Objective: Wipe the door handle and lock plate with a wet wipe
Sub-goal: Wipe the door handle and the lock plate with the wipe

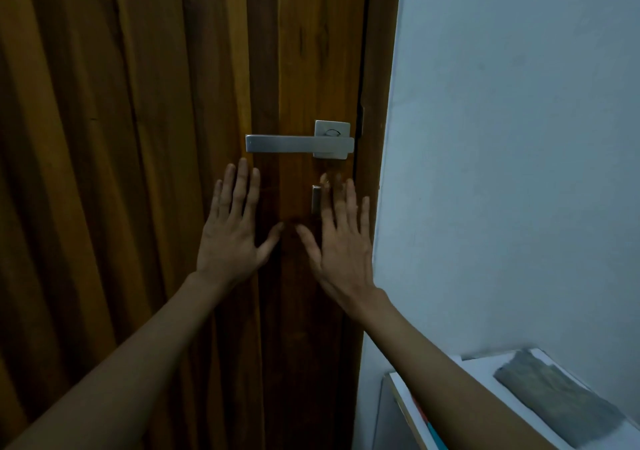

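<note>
Both hands are raised flat before the wooden door (138, 137), fingers straight and spread, gripping nothing. The left hand (232, 231) sits just below the free end of the door handle (298, 144). The right hand (341, 241) is beside it, its fingers covering most of the lock plate (316, 199). The metal handle lies level near the door's edge. Whether the palms touch the wood cannot be told.

The lock plate (316, 200) lies at 6 o'clock from the door handle (299, 144) on the door (138, 137) — partly behind the right hand (343, 241). The left hand (235, 231) sits at the plate's 8 o'clock, the wall (519, 137) at 3 o'clock.
</note>
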Available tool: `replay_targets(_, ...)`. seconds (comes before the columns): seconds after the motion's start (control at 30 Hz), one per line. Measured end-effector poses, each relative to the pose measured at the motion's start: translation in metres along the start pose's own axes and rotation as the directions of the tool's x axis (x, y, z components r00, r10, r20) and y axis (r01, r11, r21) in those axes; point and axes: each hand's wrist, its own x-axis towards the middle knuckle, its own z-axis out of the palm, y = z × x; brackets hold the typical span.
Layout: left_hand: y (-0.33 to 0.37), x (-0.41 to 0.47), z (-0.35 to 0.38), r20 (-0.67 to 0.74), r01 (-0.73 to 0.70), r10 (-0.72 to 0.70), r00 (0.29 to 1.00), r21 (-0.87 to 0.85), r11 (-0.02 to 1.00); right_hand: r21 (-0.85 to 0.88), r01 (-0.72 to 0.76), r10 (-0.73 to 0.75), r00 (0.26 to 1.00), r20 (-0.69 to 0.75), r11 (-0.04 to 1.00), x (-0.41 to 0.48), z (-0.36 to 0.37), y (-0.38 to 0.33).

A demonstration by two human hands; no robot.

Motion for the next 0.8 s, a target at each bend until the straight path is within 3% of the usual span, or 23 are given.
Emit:
replay_targets(0.17, 0.001, 0.000, 0.000, 0.010, -0.005, 0.005, 1.000, -0.008, 1.000, 0.005, -0.178, 0.177, 0.976, -0.124, 0.984, 0.027, -0.009, -0.005)
replay_targets(0.37, 0.000, 0.000, 0.000, 0.001, -0.006, 0.006, 1.000, -0.022, 1.000, 0.172, -0.182, 0.194, 0.979, -0.056, 0.968, 0.012, -0.013, -0.009)
replay_targets(0.57, 0.000, 0.001, -0.001, 0.021, 0.000, 0.001, 1.000, -0.029, 1.000, 0.226, -0.070, 0.063, 0.997, 0.041, 0.972, 0.019, -0.015, -0.028)
replay_targets(0.67, 0.000, 0.000, 0.000, 0.020, 0.000, 0.000, 1.000, -0.034, 0.999, 0.198, 0.039, -0.043, 0.999, 0.019, 0.980, 0.019, -0.020, -0.008)
replay_targets(0.8, 0.000, 0.001, 0.000, 0.014, 0.004, -0.004, 1.000, -0.013, 1.000, 0.208, -0.011, 0.015, 1.000, -0.020, 0.978, 0.020, -0.025, 0.019)
